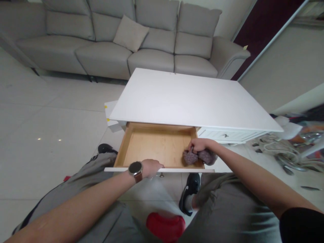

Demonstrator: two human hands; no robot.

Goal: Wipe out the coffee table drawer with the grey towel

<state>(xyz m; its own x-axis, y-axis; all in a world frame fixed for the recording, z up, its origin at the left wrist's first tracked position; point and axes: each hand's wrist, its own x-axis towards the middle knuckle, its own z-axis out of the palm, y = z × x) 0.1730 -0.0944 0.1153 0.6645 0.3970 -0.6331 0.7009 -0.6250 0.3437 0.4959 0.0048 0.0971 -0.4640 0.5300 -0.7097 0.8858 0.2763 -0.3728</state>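
The right hand, fingers pinching a cloth, apparently wiped the drawer; the next stroke likely needed steadying by the left hand, fingers curled over its front.

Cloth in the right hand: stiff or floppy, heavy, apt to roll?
Probably floppy: the cloth bunches into soft folds under the right hand. Likely light, as it's a small wad in a one-handed grip. Seems unlikely to roll, given its crumpled, irregular shape.
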